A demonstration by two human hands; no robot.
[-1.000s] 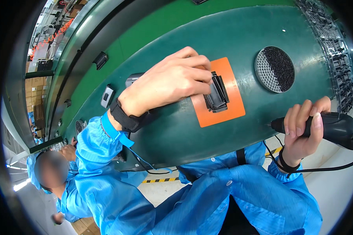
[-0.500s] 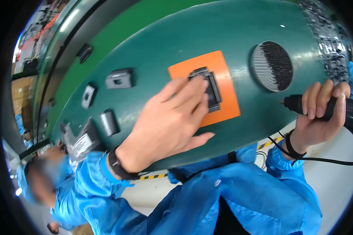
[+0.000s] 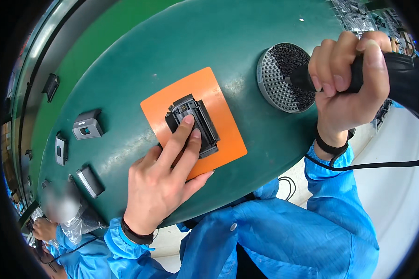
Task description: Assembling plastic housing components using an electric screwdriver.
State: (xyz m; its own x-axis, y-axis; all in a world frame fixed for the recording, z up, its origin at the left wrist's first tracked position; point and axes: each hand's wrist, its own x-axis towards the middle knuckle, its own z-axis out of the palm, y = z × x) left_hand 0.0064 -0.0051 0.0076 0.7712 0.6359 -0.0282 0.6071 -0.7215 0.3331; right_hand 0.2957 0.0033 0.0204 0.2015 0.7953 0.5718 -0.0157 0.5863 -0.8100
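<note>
My left hand (image 3: 156,186) reaches over an orange mat (image 3: 230,142), its fingers stretched out. The index and middle fingertips press on a black plastic housing (image 3: 206,126) that lies on the mat. My right hand (image 3: 351,76) wraps round a black electric screwdriver (image 3: 402,74), held nearly level. The screwdriver's tip is over a round metal dish (image 3: 260,76) with small dark screws on its right part and a grey dotted surface on its left. Whether the bit touches a screw cannot be made out.
Grey-and-black device parts lie at the left: a wide one (image 3: 87,124), a narrow one (image 3: 61,149) and a dark one (image 3: 91,181). Another black part (image 3: 50,87) sits beyond the green table (image 3: 139,60). A clear plastic bag (image 3: 86,221) and a co-worker's hand (image 3: 45,229) are at lower left. A black cable (image 3: 377,165) hangs near my right wrist.
My right hand has brought the screwdriver up and over the screw dish. My left fingers, blurred before, now rest on the housing. The whole view has shifted, so table items appear further left.
</note>
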